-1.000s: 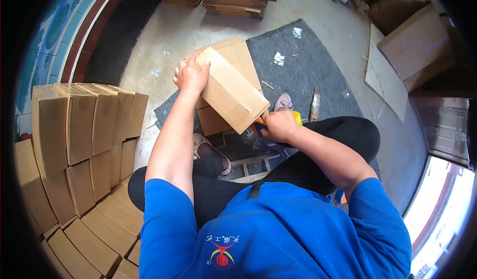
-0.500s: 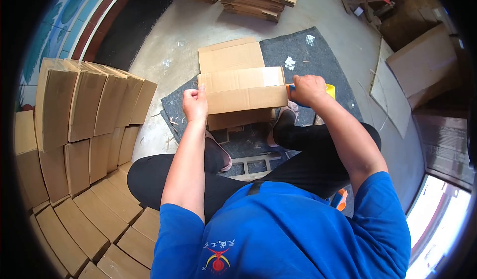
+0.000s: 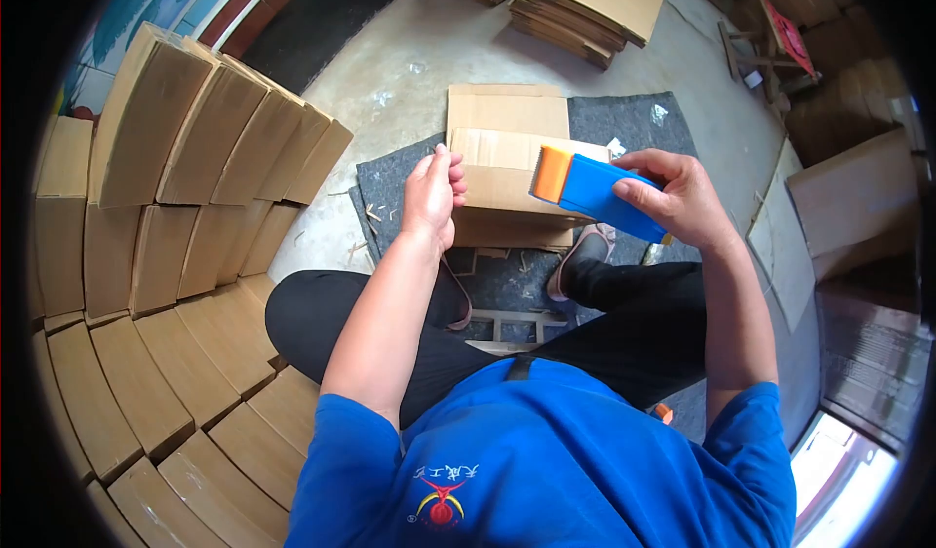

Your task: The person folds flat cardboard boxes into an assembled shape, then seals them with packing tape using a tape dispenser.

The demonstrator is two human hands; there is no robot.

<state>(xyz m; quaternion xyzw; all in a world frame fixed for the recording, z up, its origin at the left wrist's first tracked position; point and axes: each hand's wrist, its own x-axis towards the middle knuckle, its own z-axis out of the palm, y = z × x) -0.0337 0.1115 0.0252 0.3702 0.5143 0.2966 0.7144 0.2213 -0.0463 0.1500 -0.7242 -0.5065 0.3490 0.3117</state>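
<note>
A cardboard box [image 3: 502, 182] lies on its side before my knees, a strip of clear tape along its top. My right hand [image 3: 673, 197] is wrapped around a blue tape dispenser [image 3: 600, 195] with an orange toothed head, held over the right part of the box and overlapping it in this view. At the box's left end is my left hand [image 3: 434, 197], its fingers curled in and thumb upward; what they hold, if anything, is hidden. Behind the box stretches a flat cardboard piece [image 3: 507, 111].
Stacked closed boxes [image 3: 185, 148] rise on the left, with more rows beside my leg. Flattened cardboard [image 3: 595, 7] is piled at the back. A dark mat [image 3: 634, 124] lies under the box. Cardboard sheets [image 3: 853, 192] lean at the right.
My right hand has lifted the tape dispenser from the box's right end and turned it over the box. My left hand has rolled so its curled fingers face right. The view has shifted.
</note>
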